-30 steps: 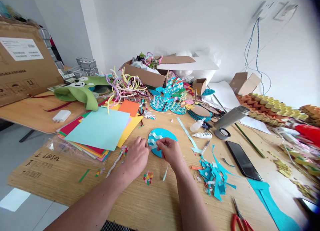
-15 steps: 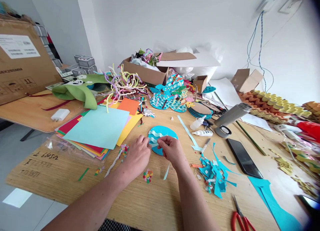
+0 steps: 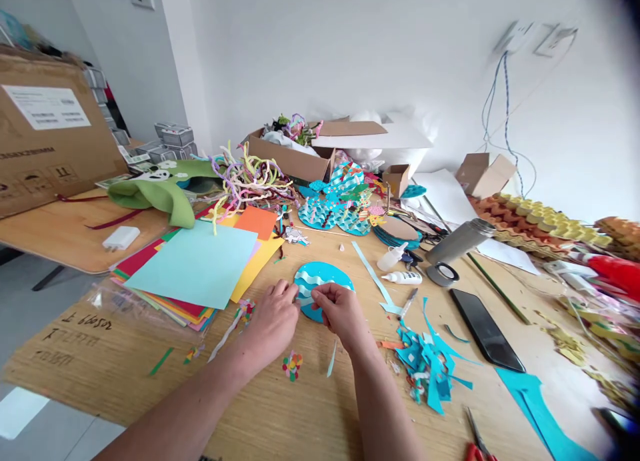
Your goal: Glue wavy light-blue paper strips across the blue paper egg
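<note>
A round bright-blue disc (image 3: pixel 325 270) lies on the table with pale wavy paper strips (image 3: pixel 311 280) across it. My left hand (image 3: pixel 274 318) is at the disc's left edge, its fingers bent and closed on the rim. Over the disc's lower part, my right hand (image 3: pixel 341 314) pinches thumb and forefinger together at a wavy strip; the fingers hide part of it. A small pile of coloured paper dots (image 3: pixel 293 366) and a pale paper sliver (image 3: pixel 332 359) lie nearer to me.
Coloured paper sheets (image 3: pixel 195 264) are stacked at left. Glue bottles (image 3: pixel 401 278), a grey flask (image 3: pixel 463 240), a phone (image 3: pixel 486 329) and blue paper scraps (image 3: pixel 431 361) lie at right. Red-handled scissors (image 3: pixel 477 441) are at the front. Finished-looking blue wave pieces (image 3: pixel 320 214) stand behind.
The view has tilted up slightly, so the table sits lower in the picture. Both hands stay at the disc, with only slight finger movement.
</note>
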### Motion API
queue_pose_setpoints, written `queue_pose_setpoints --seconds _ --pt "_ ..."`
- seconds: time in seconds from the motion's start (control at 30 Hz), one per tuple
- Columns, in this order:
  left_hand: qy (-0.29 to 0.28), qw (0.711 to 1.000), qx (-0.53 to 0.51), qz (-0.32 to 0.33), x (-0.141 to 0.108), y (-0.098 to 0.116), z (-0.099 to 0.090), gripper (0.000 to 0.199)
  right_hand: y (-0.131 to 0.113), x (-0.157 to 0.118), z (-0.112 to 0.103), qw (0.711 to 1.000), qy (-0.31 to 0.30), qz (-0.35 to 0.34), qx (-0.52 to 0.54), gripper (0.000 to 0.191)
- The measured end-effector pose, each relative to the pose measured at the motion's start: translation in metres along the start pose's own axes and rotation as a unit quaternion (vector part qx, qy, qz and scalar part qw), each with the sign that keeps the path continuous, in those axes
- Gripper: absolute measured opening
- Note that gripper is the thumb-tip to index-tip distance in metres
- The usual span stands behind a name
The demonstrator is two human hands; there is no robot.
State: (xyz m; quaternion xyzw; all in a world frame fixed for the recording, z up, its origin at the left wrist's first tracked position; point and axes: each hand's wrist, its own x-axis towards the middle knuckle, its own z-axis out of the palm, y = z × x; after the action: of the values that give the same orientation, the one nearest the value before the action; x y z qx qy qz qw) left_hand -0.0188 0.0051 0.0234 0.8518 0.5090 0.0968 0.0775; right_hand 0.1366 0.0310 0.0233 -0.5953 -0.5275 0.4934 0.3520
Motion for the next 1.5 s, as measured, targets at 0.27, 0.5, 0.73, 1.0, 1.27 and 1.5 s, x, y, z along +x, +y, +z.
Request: queue_pose_setpoints --seconds 0.27,0.5,0.73,1.0,1.27,1.5 --pt "0.065 0.996 -0.056 -0.018 0.002 -0.007 0.008 0.038 0.001 0.0 -0.004 1.0 0.005 -0.003 -0.005 0.022" --pt "0.104 0.987 -0.12 -0.035 0.007 -0.014 0.015 0.042 -0.002 0.001 -0.005 1.0 0.007 0.005 -0.011 0.013" --pt "0.141 0.977 -0.154 -0.047 0.003 -0.012 0.019 0.059 -0.004 0.0 -0.005 1.0 0.01 0.004 -0.021 0.012" --pt "0.11 0.99 -0.078 -0.043 0.002 -0.006 0.016 0.059 -0.004 -0.001 -0.005 1.0 0.006 0.001 -0.027 0.012" --pt "0.093 0.991 -0.088 -0.049 0.001 -0.004 0.013 0.058 -0.005 0.0 -0.009 1.0 0.017 0.007 -0.006 0.04" --pt "0.094 0.985 -0.132 -0.06 0.004 -0.003 0.012 0.059 -0.001 0.001 -0.013 1.0 0.007 -0.001 0.01 0.058"
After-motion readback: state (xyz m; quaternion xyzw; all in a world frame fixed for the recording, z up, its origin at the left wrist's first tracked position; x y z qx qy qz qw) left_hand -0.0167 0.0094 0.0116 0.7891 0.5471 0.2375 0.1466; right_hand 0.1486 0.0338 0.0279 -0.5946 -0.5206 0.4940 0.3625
